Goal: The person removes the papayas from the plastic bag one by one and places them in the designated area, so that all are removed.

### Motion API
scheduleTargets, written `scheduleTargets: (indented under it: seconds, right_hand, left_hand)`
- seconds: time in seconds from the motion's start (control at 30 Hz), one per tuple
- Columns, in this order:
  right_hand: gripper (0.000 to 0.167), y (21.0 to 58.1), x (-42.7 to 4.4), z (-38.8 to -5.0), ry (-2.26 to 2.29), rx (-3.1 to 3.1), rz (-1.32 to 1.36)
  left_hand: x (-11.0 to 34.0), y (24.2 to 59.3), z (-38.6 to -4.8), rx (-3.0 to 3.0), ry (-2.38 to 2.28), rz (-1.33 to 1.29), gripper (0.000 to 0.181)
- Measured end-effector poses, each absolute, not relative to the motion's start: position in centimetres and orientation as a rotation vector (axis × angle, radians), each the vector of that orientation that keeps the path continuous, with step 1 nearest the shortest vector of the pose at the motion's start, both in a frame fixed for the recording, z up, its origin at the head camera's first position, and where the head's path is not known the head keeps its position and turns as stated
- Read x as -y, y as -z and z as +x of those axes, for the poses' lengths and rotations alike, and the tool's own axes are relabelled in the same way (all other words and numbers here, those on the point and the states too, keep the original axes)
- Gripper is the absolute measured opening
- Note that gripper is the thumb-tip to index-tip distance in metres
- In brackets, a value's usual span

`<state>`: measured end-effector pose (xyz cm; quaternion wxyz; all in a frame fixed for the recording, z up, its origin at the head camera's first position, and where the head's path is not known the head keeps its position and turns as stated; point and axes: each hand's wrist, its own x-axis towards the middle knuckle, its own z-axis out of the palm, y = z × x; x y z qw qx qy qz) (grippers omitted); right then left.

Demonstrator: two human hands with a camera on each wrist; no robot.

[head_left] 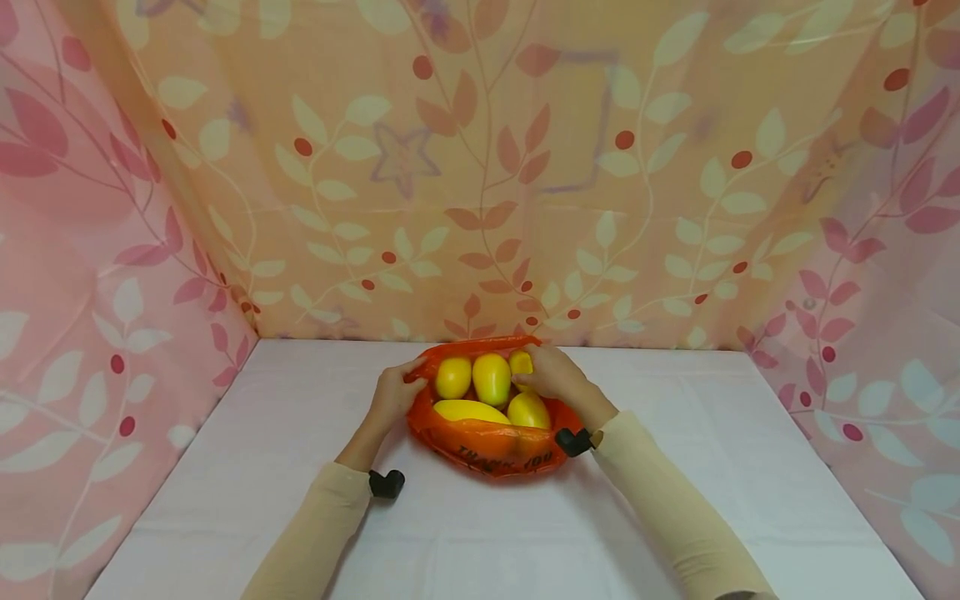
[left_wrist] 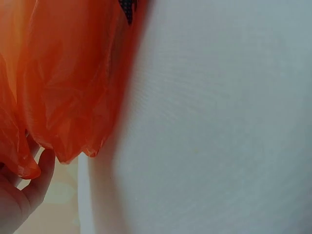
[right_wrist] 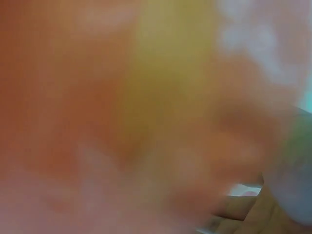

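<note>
In the head view, the red-orange plastic bag [head_left: 480,454] with the words "THANK YOU" stands with its mouth open, a little below the middle of the frame, on the white tablecloth [head_left: 225,483]. Inside it are several yellow fruits [head_left: 491,379], and a longer yellow one [head_left: 467,411] lies toward the front. My left hand [head_left: 392,392] grips the bag's rim at its left side. My right hand [head_left: 557,375] is over the right side of the mouth, and its fingers hold a small yellow fruit [head_left: 521,362], partly covered by them. In the left wrist view, the bag fills the upper left, and my thumb and fingers pinch its fold at the lower left. In the right wrist view, orange and yellow are strongly blurred; my hand shows only at the lower right, so here I cannot tell its grip.
</note>
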<state>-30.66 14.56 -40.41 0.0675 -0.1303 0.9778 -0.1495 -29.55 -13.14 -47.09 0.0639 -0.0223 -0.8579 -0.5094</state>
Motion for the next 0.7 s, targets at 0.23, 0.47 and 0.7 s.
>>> scheduleTargets:
  seconds: [0.23,0.47,0.7]
  right_hand:
    - [0.062,41.2,-14.1,-31.2,0.334,-2.984,-0.406]
    - [0.060,41.2,-13.6,-31.5,0.182,-2.992,-0.415]
    - [0.060,41.2,-13.2,-31.2,0.225,-2.990,-0.354]
  left_hand:
    - [13.1,46.9,-29.5,2.605,1.576,-0.019,0.043]
    - [13.3,46.6,-29.7,2.622,1.579,-0.019,0.045]
    - [13.3,46.7,-29.4,2.643,1.554,-0.035,0.045]
